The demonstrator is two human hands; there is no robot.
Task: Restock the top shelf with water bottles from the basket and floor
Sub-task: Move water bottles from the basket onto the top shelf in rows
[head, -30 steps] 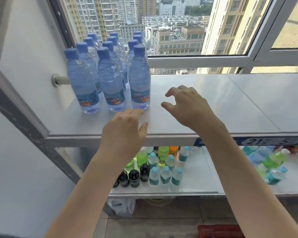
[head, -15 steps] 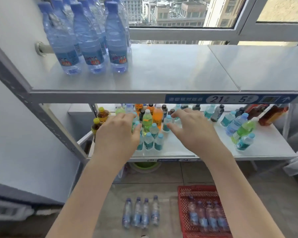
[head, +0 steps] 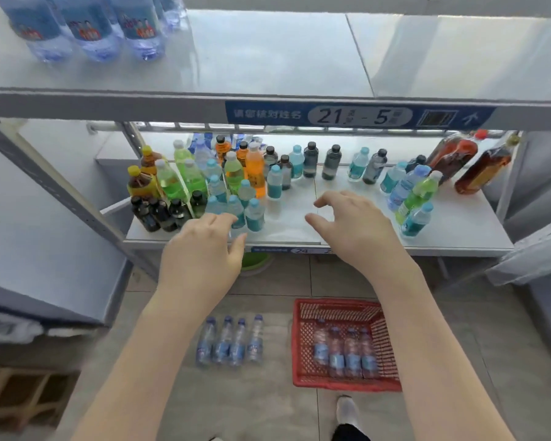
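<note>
Red basket sits below relaxed right hand, floor bottles below relaxed left hand

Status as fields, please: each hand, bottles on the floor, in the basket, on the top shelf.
left hand: holds nothing, fingers loosely curled
right hand: holds nothing, fingers loosely curled
red basket: on the floor, four basket bottles inside
floor bottles: four in a row, left of the basket
top shelf: shelved bottles grouped at left end; count cut off

Red lattice basket, blue-labelled water bottles, green, orange and teal drinks.
</note>
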